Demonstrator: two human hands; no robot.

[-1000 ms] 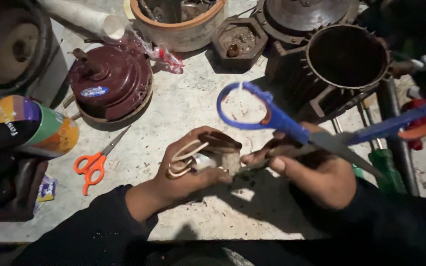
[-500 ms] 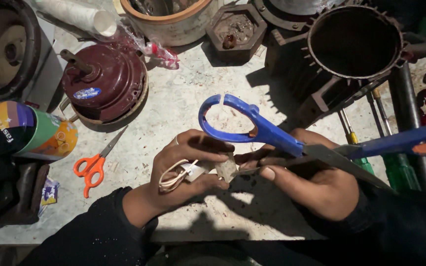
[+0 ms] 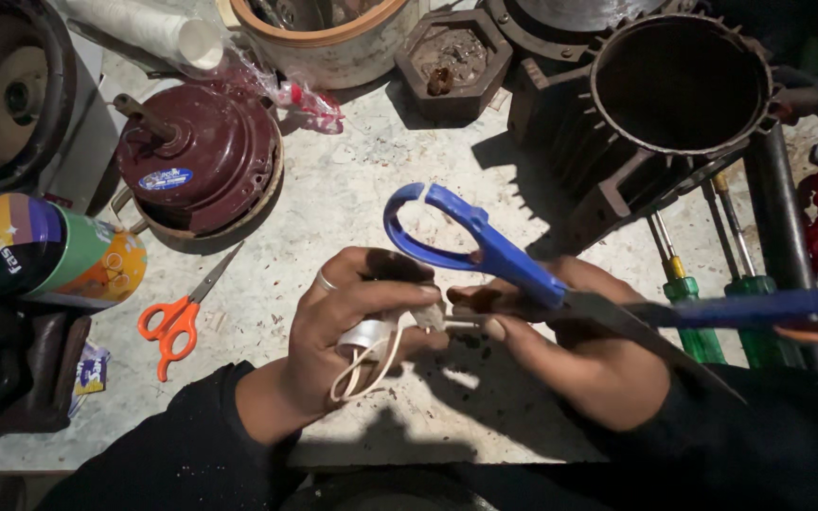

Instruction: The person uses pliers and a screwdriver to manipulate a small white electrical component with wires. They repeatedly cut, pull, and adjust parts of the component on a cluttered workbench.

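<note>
Since the earlier frame the hands have drawn closer: the left hand [image 3: 352, 326] pinches a looped white plastic strip [image 3: 371, 343] over the surface, its free end pointing rightward into the right hand [image 3: 560, 350], whose grip pinches it beneath large blue-handled scissors [image 3: 485, 248].

Bare bench [image 3: 352, 199] open ahead, maroon motor [image 3: 196, 161] left, finned housing [image 3: 660, 104] right (crowding).

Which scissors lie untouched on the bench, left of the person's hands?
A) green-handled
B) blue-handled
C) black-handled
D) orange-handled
D: the orange-handled scissors lie flat on the bench, clear of the left hand; the blue-handled scissors are up at the hands.
</note>
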